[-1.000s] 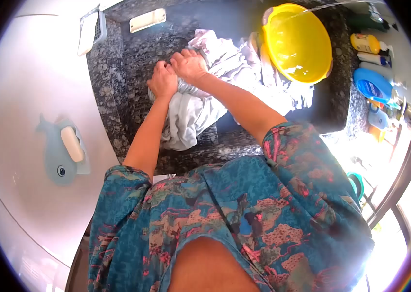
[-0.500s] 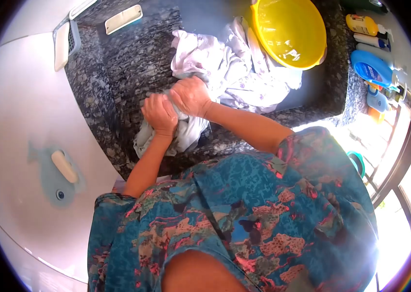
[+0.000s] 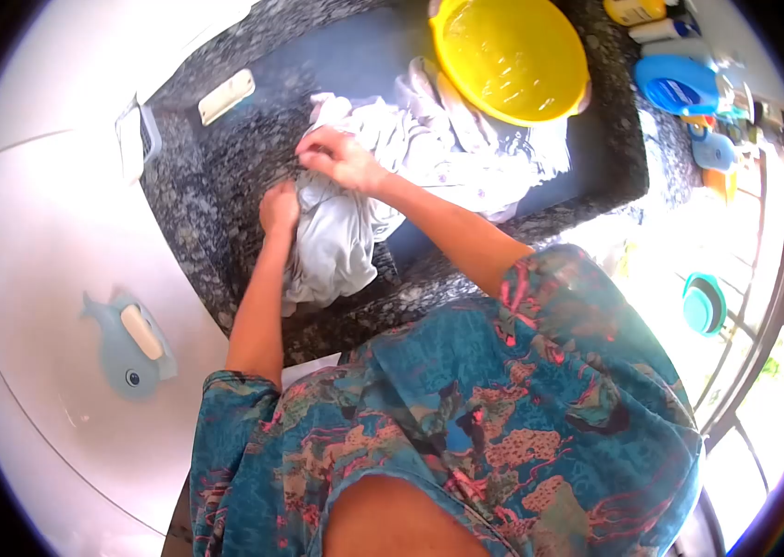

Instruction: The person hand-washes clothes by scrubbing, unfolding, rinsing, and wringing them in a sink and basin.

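Observation:
A wet whitish cloth (image 3: 341, 243) with a faint print lies bunched over the dark speckled stone sink (image 3: 225, 200). My left hand (image 3: 280, 208) is closed at the cloth's left edge, its fingertips partly hidden. Above and to the right, my right hand (image 3: 343, 161) curls its fingers at the upper fold of the cloth. Its thumb lies just below the forefinger. More of the cloth spreads right, towards a yellow basin (image 3: 514, 58) that holds clear water.
A white oblong bar (image 3: 227, 97) lies on the stone at upper left. On the white surface at left is a blue whale-shaped holder (image 3: 123, 362) with another bar. Bottles, among them a blue bottle (image 3: 675, 85), line the right ledge. A teal bowl (image 3: 705, 304) is beyond.
My hands have moved slightly apart; the left is lower against the cloth's edge and the right has shifted left. The cloth beneath them looks less tightly bunched. The whole view has shifted and turned.

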{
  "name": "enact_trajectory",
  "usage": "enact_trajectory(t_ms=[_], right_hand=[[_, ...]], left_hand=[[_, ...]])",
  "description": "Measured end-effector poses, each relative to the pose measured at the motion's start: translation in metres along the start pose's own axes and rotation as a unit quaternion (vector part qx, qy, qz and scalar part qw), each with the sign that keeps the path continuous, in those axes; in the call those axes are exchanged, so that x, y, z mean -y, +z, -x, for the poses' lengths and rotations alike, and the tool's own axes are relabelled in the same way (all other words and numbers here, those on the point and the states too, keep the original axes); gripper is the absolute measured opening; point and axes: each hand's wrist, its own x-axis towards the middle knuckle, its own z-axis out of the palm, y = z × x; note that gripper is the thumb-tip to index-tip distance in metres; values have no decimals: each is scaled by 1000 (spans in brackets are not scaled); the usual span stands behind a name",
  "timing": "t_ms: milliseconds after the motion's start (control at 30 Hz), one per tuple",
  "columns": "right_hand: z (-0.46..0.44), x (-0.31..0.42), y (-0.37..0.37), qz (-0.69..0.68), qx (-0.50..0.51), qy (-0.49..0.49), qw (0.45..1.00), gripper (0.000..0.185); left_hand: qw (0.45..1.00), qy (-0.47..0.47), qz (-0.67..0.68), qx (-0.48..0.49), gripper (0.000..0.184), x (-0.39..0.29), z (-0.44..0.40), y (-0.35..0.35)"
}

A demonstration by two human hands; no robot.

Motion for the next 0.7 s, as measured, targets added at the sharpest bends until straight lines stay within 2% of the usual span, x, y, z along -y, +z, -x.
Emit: enact_trajectory(t_ms=[67, 100, 133, 167, 200, 233, 300, 333, 400, 500, 533, 633, 667, 700], right_hand=[[23, 20, -45, 105, -134, -78, 982, 22], [36, 26, -75, 242, -167, -111, 949, 25], [51, 5, -103, 329, -162, -116, 923, 36], [74, -29, -122, 469, -128, -36, 873, 56], [98, -42, -138, 521, -3, 87, 849, 76], [116, -62, -147, 586, 99, 97, 799, 85], [112, -57, -141, 564, 149, 203, 787, 91], [100, -60, -144, 551, 182, 223, 784, 94], [75, -69, -144, 512, 250, 265, 778, 100], [102, -24, -131, 531, 88, 74, 840, 108], [108, -11, -132, 499, 82, 82, 859, 111], [122, -24, -143, 505, 44, 74, 859, 116], [116, -27, -142, 526, 33, 51, 849, 118], [101, -21, -135, 490, 9, -11, 871, 116]], left_hand=[[973, -55, 195, 108, 44, -3, 3, -13], [940, -82, 288, 164, 42, -8, 4, -19], [898, -126, 356, 227, 41, -12, 6, -25], [844, -173, 418, 287, 41, -15, 9, -31], [781, -220, 474, 342, 40, -17, 13, -35], [759, -212, 495, 366, 41, -18, 15, -33], [712, -195, 537, 408, 42, -13, 19, -31], [721, -170, 548, 388, 44, -29, 32, -37], [705, -118, 593, 371, 45, -48, 50, -56], [698, -61, 625, 344, 46, -50, 62, -84], [704, -49, 627, 329, 46, -47, 65, -99], [725, -29, 628, 283, 47, -25, 84, -149], [731, -28, 627, 268, 47, -16, 93, -164], [736, -30, 627, 254, 47, -4, 103, -175]])
